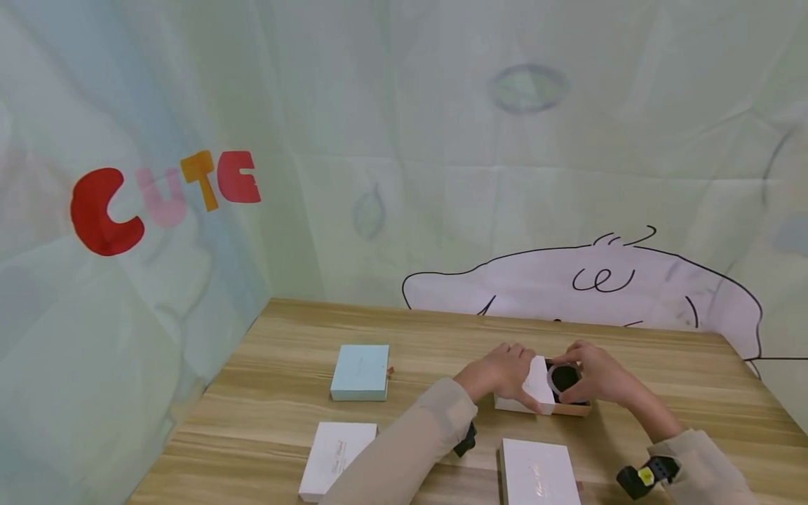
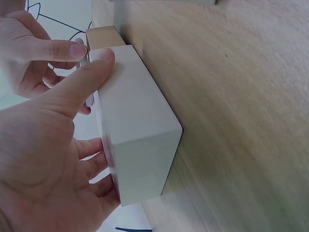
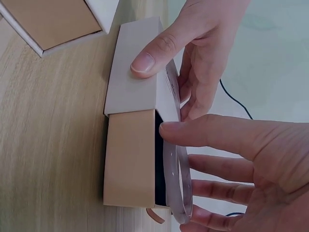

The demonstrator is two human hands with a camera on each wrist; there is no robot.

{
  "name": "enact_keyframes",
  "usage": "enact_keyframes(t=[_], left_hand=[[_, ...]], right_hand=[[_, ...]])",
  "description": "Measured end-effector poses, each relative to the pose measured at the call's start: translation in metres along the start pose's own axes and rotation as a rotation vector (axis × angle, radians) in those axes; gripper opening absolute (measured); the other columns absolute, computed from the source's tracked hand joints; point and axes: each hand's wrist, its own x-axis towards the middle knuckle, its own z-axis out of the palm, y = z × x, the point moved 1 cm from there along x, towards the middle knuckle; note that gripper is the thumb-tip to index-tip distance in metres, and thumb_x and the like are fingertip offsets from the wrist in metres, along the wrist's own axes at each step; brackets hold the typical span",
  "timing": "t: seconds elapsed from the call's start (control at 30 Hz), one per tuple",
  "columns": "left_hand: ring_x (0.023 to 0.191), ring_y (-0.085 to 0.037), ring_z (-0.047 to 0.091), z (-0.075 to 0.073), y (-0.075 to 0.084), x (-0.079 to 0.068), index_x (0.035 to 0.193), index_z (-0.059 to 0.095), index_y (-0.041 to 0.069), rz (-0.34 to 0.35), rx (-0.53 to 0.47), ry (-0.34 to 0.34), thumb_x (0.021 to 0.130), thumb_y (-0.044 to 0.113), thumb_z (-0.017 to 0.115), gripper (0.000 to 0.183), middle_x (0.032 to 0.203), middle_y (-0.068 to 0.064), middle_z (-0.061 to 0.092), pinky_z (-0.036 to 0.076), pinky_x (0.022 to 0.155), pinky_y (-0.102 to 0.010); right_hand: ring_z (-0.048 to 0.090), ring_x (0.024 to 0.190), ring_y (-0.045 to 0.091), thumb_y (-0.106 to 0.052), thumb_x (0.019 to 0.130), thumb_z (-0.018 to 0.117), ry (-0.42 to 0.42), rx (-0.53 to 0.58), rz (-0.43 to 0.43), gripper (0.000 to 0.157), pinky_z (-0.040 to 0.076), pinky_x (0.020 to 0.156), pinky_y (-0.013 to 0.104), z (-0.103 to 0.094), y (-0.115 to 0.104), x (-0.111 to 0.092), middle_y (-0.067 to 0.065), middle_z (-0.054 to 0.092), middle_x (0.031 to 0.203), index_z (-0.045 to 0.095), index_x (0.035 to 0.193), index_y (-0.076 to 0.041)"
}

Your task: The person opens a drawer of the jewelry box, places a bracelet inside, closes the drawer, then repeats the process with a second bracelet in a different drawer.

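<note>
A white slide-out box [image 1: 538, 387] lies at the right of the table, its tan drawer [image 3: 130, 159] pulled partway out on the right, showing a black lining. My left hand [image 1: 505, 372] grips the white sleeve, thumb on the near side and fingers across the far part. A pale translucent bangle [image 3: 170, 176] is pinched by my right hand [image 1: 600, 375], between the thumb and the fingers. It overlaps the drawer's dark opening in the head view. A short tan ribbon tab [image 3: 155, 216] sticks out of the drawer's end.
A light blue box [image 1: 360, 372] with a small tab stands farther left on the wooden table [image 1: 271, 393]. Nearer me are a white box [image 1: 337, 452], partly behind my left sleeve, and another white box [image 1: 541, 473]. Printed cloth [image 1: 404, 140] hangs behind the table.
</note>
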Motion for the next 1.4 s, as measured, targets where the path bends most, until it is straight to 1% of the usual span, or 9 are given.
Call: enact_keyframes(t=[0.1, 0.27, 0.4, 0.63, 0.93, 1.23, 1.4], left_hand=[[0.14, -0.013, 0.032, -0.0001, 0.0, -0.0001, 0.157, 0.027, 0.017, -0.004, 0.0, -0.001, 0.08, 0.071, 0.066, 0.102, 0.156, 0.003, 0.033, 0.028, 0.111, -0.025], [0.14, -0.014, 0.032, 0.0012, -0.0004, 0.0012, 0.157, 0.027, 0.017, -0.005, 0.005, 0.002, 0.079, 0.072, 0.066, 0.103, 0.155, 0.003, 0.033, 0.028, 0.111, -0.025], [0.14, -0.014, 0.033, 0.0019, -0.0006, 0.0018, 0.157, 0.027, 0.017, -0.004, 0.003, 0.002, 0.079, 0.072, 0.066, 0.104, 0.156, 0.003, 0.033, 0.028, 0.111, -0.025], [0.139, -0.013, 0.034, 0.0037, -0.0015, 0.0021, 0.157, 0.027, 0.016, 0.003, 0.009, 0.006, 0.079, 0.072, 0.066, 0.103, 0.155, 0.003, 0.034, 0.029, 0.11, -0.024], [0.136, -0.012, 0.036, 0.0037, -0.0011, 0.0026, 0.156, 0.029, 0.015, 0.018, 0.014, 0.013, 0.08, 0.072, 0.066, 0.102, 0.152, 0.002, 0.036, 0.029, 0.11, -0.023], [0.136, -0.013, 0.035, 0.0023, -0.0003, 0.0016, 0.156, 0.028, 0.015, 0.022, 0.032, 0.012, 0.081, 0.072, 0.065, 0.102, 0.153, 0.001, 0.035, 0.028, 0.11, -0.023], [0.136, -0.013, 0.036, 0.001, -0.0002, 0.0004, 0.156, 0.029, 0.014, 0.026, 0.026, 0.017, 0.08, 0.071, 0.066, 0.102, 0.153, 0.001, 0.036, 0.028, 0.11, -0.023]], right_hand=[[0.056, 0.09, 0.033, -0.009, 0.062, 0.094, 0.005, -0.02, 0.018, 0.06, 0.053, 0.075, 0.047, -0.0003, 0.0005, -0.0005, 0.015, 0.056, 0.103, 0.07, 0.113, 0.009], [0.056, 0.091, 0.034, -0.009, 0.061, 0.095, 0.004, -0.032, 0.04, 0.06, 0.053, 0.076, 0.047, -0.0002, 0.0012, -0.0004, 0.016, 0.056, 0.103, 0.07, 0.113, 0.009], [0.056, 0.091, 0.034, -0.008, 0.062, 0.094, 0.005, -0.027, 0.029, 0.06, 0.053, 0.076, 0.048, -0.0001, 0.0005, 0.0002, 0.017, 0.056, 0.104, 0.069, 0.113, 0.01], [0.055, 0.089, 0.032, -0.005, 0.061, 0.094, 0.002, -0.024, 0.005, 0.059, 0.053, 0.073, 0.045, 0.0042, 0.0007, 0.0036, 0.017, 0.058, 0.102, 0.069, 0.112, 0.012], [0.057, 0.09, 0.03, -0.008, 0.062, 0.094, -0.012, -0.027, -0.03, 0.06, 0.053, 0.078, 0.048, 0.0072, -0.001, 0.0071, 0.014, 0.06, 0.102, 0.068, 0.112, 0.013], [0.058, 0.091, 0.03, -0.009, 0.062, 0.095, -0.007, -0.049, -0.026, 0.06, 0.052, 0.079, 0.05, 0.0079, -0.0007, 0.0076, 0.014, 0.062, 0.102, 0.068, 0.112, 0.013], [0.059, 0.094, 0.032, -0.007, 0.061, 0.095, -0.012, -0.067, -0.003, 0.06, 0.052, 0.082, 0.052, 0.0089, -0.0025, 0.009, 0.016, 0.062, 0.104, 0.068, 0.111, 0.013]])
